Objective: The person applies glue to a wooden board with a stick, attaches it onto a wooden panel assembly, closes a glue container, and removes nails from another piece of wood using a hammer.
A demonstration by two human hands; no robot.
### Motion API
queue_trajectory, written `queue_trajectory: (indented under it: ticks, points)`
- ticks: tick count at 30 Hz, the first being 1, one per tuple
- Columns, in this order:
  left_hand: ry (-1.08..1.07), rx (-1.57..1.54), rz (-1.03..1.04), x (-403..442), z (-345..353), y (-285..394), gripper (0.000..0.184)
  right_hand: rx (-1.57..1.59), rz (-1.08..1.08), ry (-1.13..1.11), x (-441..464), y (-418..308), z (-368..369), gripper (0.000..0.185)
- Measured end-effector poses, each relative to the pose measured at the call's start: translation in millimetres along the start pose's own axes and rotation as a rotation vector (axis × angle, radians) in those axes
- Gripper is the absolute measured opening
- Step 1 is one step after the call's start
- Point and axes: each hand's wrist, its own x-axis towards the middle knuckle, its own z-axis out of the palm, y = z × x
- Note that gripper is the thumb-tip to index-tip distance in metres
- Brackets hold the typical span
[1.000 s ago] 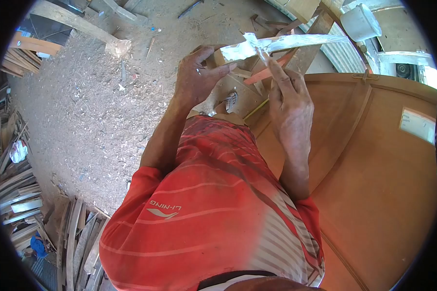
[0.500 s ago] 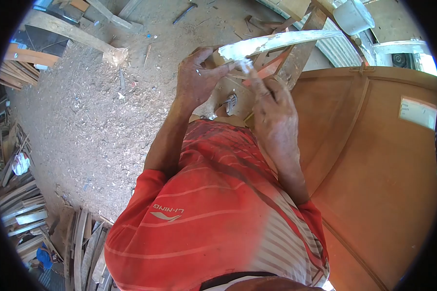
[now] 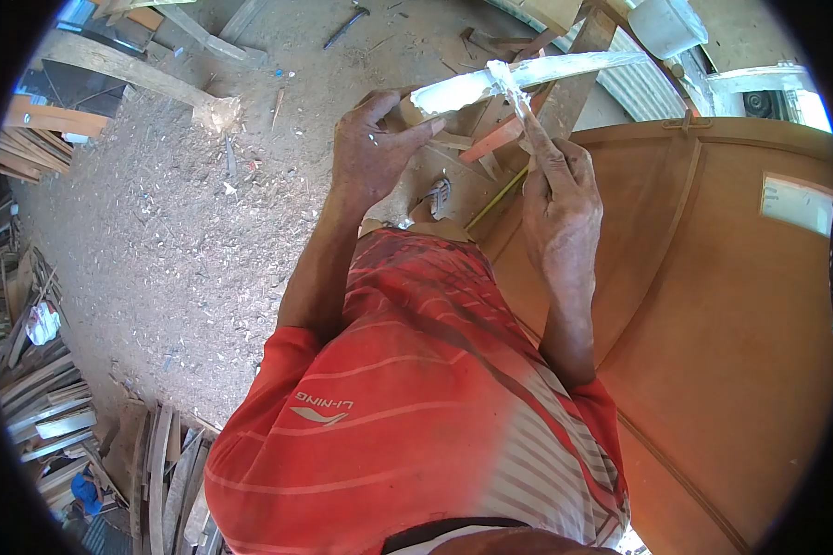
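My left hand is closed round the near end of a long wooden piece, thumb below and fingers on the far side. Thick white paste coats its upper face, heaviest by my left hand and thinner toward the tapering far end. My right hand points its index finger up at the paste, the other fingers curled. At that fingertip a small, thin white-smeared applicator touches the coated face; its exact kind is hidden by paste.
A large brown panelled wooden door stands at my right. A white bucket and wooden trestle parts are ahead. Wood shavings cover the floor, where a hammer lies. Stacked timber offcuts line the left side.
My right hand has moved right and slightly forward along the wooden piece, drawing the white applicator away from my left hand. My left hand keeps its hold on the near end.
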Motion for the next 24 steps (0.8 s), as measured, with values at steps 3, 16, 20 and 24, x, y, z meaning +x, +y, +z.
queue_trajectory:
  ticks: [3, 16, 20, 24]
  points:
    - [-0.043, 0.062, -0.11, -3, -5, 10, 0.041, 0.098, 0.098, -0.036, 2, 5, -3, 0.053]
    - [-0.053, 0.107, -0.05, -5, -5, 6, 0.047, 0.621, 0.453, -0.256, 4, 24, 0, 0.035]
    - [-0.043, 0.099, -0.027, -4, -5, 2, 0.048, 0.689, 0.479, -0.23, 0, 27, 3, 0.036]
    - [-0.055, 0.125, -0.079, -4, -6, 6, 0.048, 0.573, 0.422, -0.224, 3, 25, 1, 0.037]
